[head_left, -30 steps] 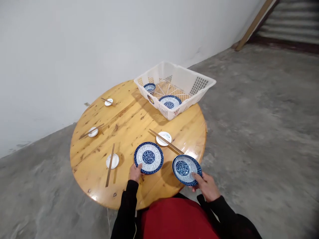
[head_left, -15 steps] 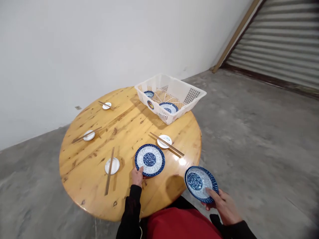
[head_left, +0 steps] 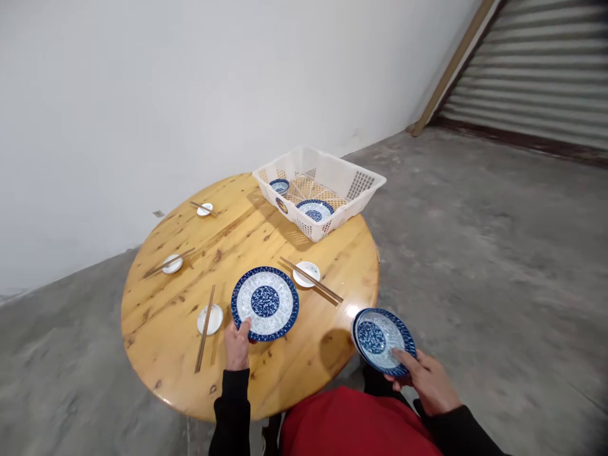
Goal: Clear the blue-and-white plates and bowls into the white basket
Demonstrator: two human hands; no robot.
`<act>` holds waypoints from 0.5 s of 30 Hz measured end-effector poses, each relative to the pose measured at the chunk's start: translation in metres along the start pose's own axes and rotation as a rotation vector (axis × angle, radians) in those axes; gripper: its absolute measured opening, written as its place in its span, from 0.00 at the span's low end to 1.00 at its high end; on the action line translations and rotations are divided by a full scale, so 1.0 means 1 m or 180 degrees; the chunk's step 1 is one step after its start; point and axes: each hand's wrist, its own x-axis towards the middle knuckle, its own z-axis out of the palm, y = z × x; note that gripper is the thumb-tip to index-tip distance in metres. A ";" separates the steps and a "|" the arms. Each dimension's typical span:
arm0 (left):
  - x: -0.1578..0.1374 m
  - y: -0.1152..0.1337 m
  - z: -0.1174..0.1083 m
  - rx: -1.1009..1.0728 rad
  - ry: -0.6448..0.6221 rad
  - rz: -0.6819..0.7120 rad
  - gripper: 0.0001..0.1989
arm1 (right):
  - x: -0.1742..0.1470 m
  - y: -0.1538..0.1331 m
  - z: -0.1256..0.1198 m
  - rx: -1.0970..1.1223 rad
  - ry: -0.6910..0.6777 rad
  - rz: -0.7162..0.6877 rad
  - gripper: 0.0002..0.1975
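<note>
The plate [head_left: 265, 301] has shifted left, pinched in my left hand [head_left: 237, 349]. My right hand [head_left: 431, 381] clamps bowls [head_left: 375, 339]; carrying likely calls for level wrists next.

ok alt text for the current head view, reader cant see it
A person's left hand holds a blue-and-white plate over a round wooden table, while the right hand holds matching bowls, seemingly stacked, near its edge. On the table are four small white dishes with chopsticks across them, and a white basket containing more tableware.

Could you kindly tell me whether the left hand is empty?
No, the left hand grips the near edge of a blue-rimmed plate.
</note>
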 end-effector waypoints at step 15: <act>-0.109 0.116 0.176 -0.0747 0.0653 0.0022 0.14 | 0.122 -0.098 -0.193 -0.1044 -0.0830 -0.0131 0.17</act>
